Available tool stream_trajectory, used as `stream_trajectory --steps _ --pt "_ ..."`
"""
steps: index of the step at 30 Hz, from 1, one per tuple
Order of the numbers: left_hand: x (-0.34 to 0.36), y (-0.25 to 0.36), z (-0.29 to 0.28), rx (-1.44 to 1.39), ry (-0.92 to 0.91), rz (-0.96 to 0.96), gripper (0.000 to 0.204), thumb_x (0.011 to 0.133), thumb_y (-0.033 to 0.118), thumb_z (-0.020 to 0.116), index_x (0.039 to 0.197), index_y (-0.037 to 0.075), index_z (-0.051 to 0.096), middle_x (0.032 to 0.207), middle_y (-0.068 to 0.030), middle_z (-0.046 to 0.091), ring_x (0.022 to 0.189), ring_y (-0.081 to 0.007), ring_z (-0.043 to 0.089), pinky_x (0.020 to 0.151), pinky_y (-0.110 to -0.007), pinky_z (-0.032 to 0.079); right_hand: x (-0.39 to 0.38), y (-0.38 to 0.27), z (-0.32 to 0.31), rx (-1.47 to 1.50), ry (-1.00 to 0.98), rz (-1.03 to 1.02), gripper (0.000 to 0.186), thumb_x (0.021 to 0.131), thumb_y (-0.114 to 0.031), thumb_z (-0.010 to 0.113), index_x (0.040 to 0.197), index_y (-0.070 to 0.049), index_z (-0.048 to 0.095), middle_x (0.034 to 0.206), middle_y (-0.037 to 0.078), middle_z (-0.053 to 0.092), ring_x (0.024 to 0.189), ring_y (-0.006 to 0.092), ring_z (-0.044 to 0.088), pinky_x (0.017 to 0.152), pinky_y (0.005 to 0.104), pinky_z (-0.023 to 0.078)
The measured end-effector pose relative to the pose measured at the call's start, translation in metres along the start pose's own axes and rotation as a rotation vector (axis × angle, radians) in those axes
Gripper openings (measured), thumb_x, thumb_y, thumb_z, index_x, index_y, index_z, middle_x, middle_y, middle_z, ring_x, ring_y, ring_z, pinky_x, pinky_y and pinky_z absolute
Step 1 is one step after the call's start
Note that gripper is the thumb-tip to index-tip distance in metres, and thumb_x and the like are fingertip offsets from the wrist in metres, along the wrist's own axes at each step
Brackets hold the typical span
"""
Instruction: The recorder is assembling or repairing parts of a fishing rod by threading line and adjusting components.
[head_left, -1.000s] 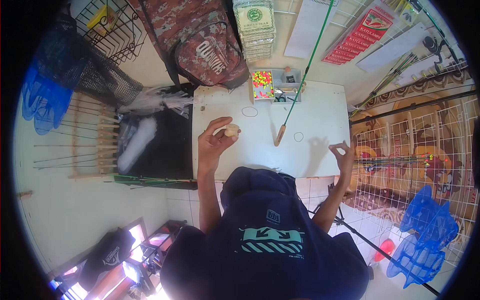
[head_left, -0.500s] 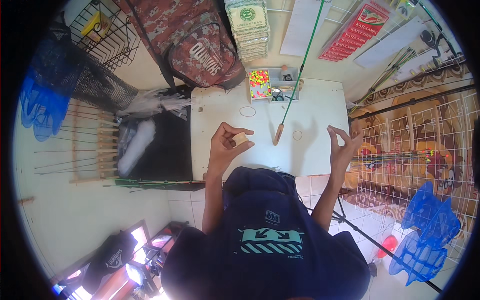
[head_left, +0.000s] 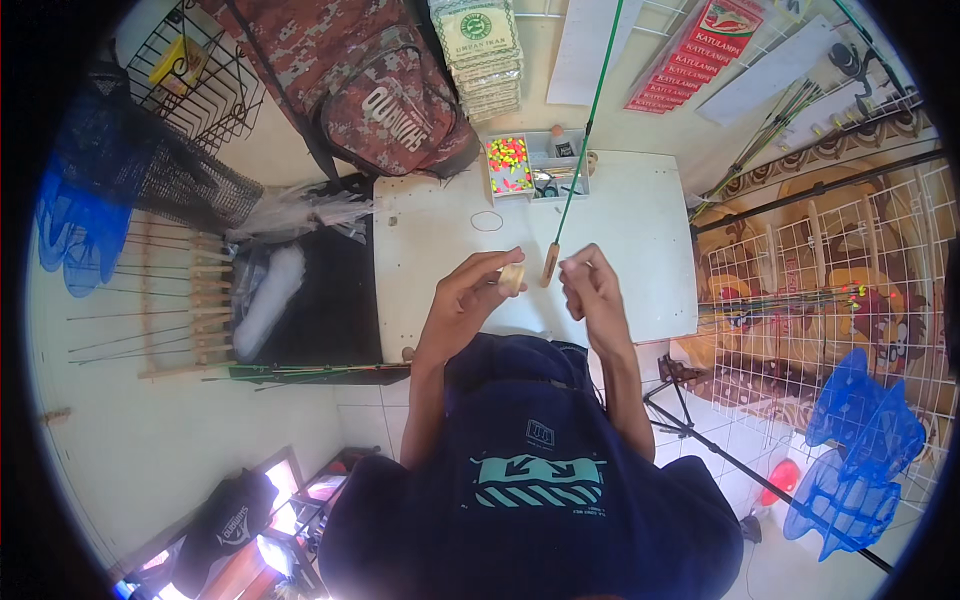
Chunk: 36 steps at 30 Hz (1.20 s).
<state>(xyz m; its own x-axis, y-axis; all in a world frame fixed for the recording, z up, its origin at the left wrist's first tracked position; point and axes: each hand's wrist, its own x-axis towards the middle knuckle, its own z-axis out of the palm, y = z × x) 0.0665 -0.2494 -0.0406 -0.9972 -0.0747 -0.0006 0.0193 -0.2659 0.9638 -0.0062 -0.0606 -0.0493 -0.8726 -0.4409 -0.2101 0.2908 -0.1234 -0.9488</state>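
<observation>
Above the white table, my left hand pinches a small pale spool-like piece between its fingertips. My right hand is raised close beside it, fingers bent and pinched together; what it grips is too thin to make out. Between the two hands lies a green fishing rod with a cork handle, its tip running off toward the top edge. A thin loop of line rests on the table beyond my left hand.
A small tray of bright floats sits at the table's far edge. A camouflage bag leans at the back left, near a stack of packets. Rods lie on the left floor, blue nets at right by a wire rack.
Both hands have come together over the table in front of the rod handle. The right hand swung in from the table's right edge; the left hand kept the pale piece.
</observation>
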Motion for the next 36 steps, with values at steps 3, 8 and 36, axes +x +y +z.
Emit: stream_trajectory --steps 3,8,36 --pt "0.0 0.007 0.003 0.021 -0.013 -0.006 0.039 0.085 -0.005 0.064 0.123 0.002 0.059 0.117 -0.0099 0.062 0.101 -0.0174 0.064 0.088 -0.03 0.051 0.003 -0.012 0.017 -0.096 -0.028 0.002 0.029 0.099 -0.033 0.051 0.111 -0.007 0.054 0.076 0.0 0.05 0.047 0.0015 0.029 0.04 0.0185 0.023" --pt "-0.003 0.014 -0.002 0.154 -0.004 -0.077 0.037 0.082 -0.001 0.069 0.118 0.002 0.062 0.107 -0.0096 0.068 0.094 -0.0142 0.065 0.081 -0.027 0.051 0.009 -0.015 0.013 -0.039 -0.361 0.138 0.037 0.101 -0.031 0.047 0.124 -0.004 0.057 0.078 -0.002 0.059 0.054 0.0007 0.037 0.043 0.0188 0.025" --pt "-0.004 0.008 -0.021 0.005 0.26 0.039 0.037 0.073 -0.011 0.073 0.109 -0.005 0.065 0.1 -0.0099 0.064 0.091 -0.0169 0.065 0.086 -0.029 0.053 -0.01 -0.015 -0.007 -0.083 -0.157 -0.037 0.015 0.09 -0.015 0.065 0.091 0.0 0.068 0.078 0.002 0.064 0.063 0.0052 0.047 0.057 0.0218 0.038"
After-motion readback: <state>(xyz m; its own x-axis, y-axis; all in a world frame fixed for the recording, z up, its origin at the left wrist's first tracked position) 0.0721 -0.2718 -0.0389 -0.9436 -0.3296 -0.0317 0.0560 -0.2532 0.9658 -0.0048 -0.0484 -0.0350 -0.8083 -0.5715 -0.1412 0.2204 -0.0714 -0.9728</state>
